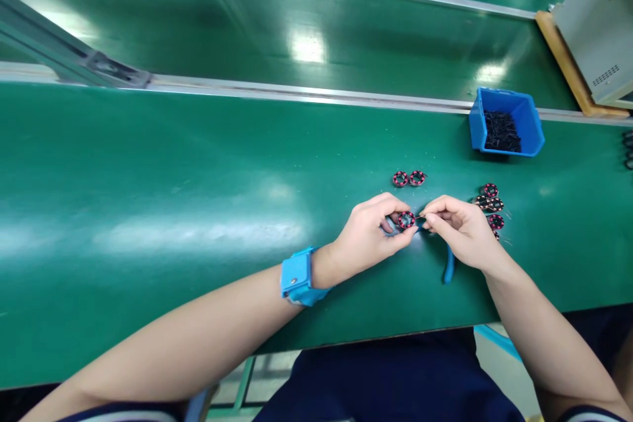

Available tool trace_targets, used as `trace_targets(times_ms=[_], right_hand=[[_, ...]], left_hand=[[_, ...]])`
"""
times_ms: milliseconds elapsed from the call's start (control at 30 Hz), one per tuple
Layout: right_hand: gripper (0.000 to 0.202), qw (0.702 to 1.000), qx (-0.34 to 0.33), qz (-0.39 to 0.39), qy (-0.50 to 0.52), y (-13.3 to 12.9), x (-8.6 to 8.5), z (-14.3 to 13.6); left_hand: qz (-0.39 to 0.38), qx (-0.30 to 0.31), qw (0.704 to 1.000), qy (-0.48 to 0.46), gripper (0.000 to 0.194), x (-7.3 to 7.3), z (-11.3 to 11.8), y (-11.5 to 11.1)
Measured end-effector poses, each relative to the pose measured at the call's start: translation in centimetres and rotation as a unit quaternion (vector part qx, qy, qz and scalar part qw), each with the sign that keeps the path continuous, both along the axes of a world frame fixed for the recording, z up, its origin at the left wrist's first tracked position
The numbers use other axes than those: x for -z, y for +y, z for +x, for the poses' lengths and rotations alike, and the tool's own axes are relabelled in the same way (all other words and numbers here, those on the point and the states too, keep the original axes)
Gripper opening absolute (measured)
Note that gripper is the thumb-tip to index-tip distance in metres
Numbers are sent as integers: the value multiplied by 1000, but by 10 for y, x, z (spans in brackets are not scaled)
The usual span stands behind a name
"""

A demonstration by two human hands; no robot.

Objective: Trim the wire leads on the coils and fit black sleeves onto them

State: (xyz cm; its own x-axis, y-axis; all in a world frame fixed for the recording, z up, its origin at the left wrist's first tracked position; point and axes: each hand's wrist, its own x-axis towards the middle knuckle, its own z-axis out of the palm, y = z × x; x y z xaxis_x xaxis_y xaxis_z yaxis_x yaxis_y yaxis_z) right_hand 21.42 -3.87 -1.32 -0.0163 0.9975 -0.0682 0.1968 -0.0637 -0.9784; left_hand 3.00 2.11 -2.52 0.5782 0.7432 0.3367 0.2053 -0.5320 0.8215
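Observation:
My left hand (373, 231) is closed, with thumb and fingers around the rim of a small ring-shaped wire coil (406, 219), pinkish red and black. My right hand (457, 227) pinches a thin wire lead (420, 216) that comes off the right side of this coil. Beneath my right hand lies a tool with a blue handle (449, 266); its head is mostly hidden by my hands. Just beyond my fingers, two more ring coils (409, 179) rest side by side on the green table. Several others, with wire ends sticking out, form a group (490, 204) right of my right hand.
A blue bin (531, 128) holding many small black pieces stands at the back right. Behind it a metal rail (297, 93) crosses the table (148, 165). A grey cabinet (601, 33) sits on a wooden board (564, 62) at far right. My left wrist wears a blue band (297, 277).

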Motion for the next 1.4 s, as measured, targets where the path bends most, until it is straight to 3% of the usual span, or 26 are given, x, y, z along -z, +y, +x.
trace_targets(times_ms=[367,633,833,1000,1400], right_hand=[[13,998,-12,33,-48,-1,6,2],[10,989,-4,91,-116,-3,-1,-7],[11,997,41,61,-15,-5,0,0],[13,998,33,24,56,-3,-2,1],[14,997,18,9,70,-3,-4,0]], left_hand=[[1,5,1000,4,14,1,-1,0],[0,1,1000,-21,16,2,-1,-1],[-19,-12,998,-51,20,3,-1,-2],[-22,-5,997,-74,22,6,-2,-2],[-13,4,997,-80,24,5,-3,-3]])
